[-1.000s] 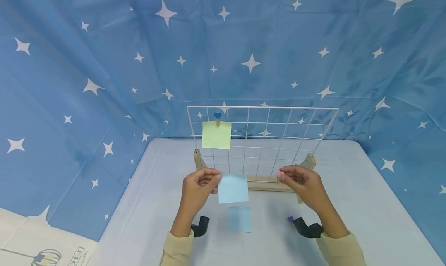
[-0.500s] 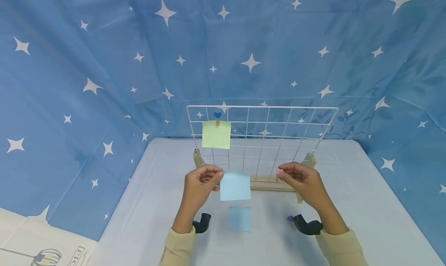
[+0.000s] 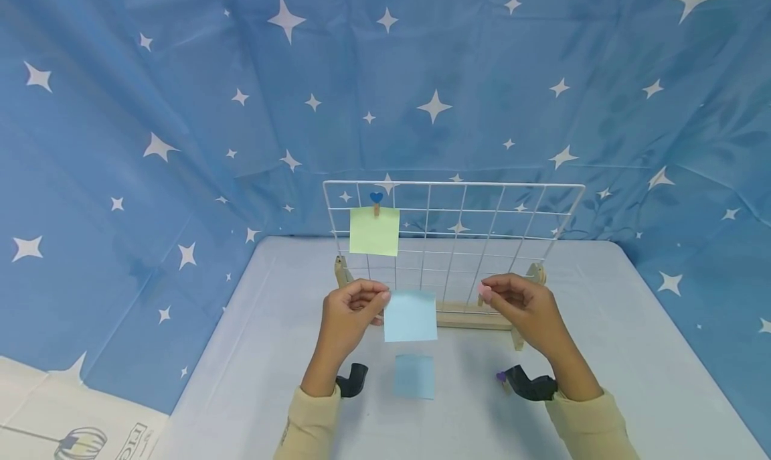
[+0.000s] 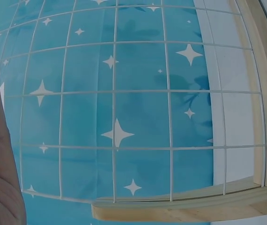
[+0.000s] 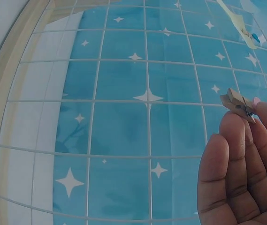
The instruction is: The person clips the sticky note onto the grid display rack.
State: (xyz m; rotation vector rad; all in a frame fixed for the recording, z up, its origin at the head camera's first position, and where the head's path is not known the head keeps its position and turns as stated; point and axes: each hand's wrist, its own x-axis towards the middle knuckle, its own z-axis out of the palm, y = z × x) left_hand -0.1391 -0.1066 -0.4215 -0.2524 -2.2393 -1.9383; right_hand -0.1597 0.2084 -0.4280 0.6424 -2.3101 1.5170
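While pinching a blue note (image 3: 411,317) by its upper left corner between thumb and fingers of the left hand (image 3: 352,316), also pinching a pink clip (image 3: 485,290) between thumb and fingertips of the right hand (image 3: 524,306). Holding the blue note up before the lower part of a white grid (image 3: 461,211), and the pink clip well apart from it, farther right. In the right wrist view, gripping the pink clip near its coloured end, with the bare wooden end sticking out past the fingertips and the other fingers lying close together. In the left wrist view, showing the left hand only in part; cannot tell from there what the fingertips do. Can see a green note (image 3: 373,236) high on the grid's left, fastened at its top edge by a blue clip (image 3: 376,197). Below, can see a second blue note (image 3: 413,377) on the table (image 3: 271,292), with a purple clip (image 3: 501,376) off to the right.
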